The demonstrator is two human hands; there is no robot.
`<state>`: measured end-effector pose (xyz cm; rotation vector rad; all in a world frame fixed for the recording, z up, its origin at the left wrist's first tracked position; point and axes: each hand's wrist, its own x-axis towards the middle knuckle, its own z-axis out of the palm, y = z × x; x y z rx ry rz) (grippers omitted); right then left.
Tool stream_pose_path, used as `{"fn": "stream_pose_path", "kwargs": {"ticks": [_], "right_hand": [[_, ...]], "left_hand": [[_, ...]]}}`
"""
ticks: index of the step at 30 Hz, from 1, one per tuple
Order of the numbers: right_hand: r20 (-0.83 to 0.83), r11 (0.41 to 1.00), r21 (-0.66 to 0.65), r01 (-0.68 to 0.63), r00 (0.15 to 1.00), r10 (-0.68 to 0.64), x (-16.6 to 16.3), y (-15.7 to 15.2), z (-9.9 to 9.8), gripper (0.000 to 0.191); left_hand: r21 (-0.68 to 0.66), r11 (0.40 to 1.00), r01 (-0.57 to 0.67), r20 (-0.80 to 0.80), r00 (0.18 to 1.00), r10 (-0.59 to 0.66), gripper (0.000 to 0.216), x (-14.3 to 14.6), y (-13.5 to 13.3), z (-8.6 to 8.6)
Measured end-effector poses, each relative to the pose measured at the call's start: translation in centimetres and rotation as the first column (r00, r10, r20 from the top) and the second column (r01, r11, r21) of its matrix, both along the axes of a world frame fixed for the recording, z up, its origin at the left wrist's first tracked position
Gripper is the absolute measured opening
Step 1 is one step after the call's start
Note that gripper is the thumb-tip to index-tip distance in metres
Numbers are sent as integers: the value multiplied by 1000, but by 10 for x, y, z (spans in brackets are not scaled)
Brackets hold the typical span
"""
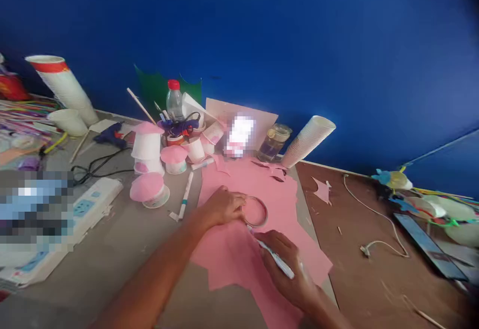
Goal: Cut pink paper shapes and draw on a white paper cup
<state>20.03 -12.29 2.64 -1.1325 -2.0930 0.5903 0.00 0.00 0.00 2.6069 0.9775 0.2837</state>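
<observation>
A sheet of pink paper (224,264) with jagged cut edges lies in front of me. On it rests a thin round ring (266,214), with pink paper showing through its middle. My left hand (224,206) bends its fingers onto the ring's left edge and holds it against the paper. A white marker (279,260) is gripped in my right hand (286,269). Its tip points up and left, at the lower edge of the ring; whether it touches the paper cannot be made out.
Paper cups with pink tops (147,186) stand at left, near a capped white marker (186,196). Behind the paper are a lit phone (239,137), a jar (275,142) and a cup stack (309,142). A power strip (95,199) lies left; a cable (387,216) lies right.
</observation>
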Motion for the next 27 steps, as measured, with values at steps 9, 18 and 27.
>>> {"fn": "stream_pose_path", "kwargs": {"ticks": [9, 18, 27], "right_hand": [[200, 968, 250, 12, 978, -64, -22, 10, -15, 29], [266, 970, 241, 7, 961, -73, -20, 6, -11, 25], [161, 999, 48, -1, 987, -7, 16, 3, -8, 27]], "left_hand": [[1, 1000, 9, 18, 1000, -9, 17, 1, -3, 8], [9, 1000, 0, 40, 999, 0, 16, 0, -2, 2], [-34, 999, -12, 37, 999, 13, 14, 0, -2, 4]]}}
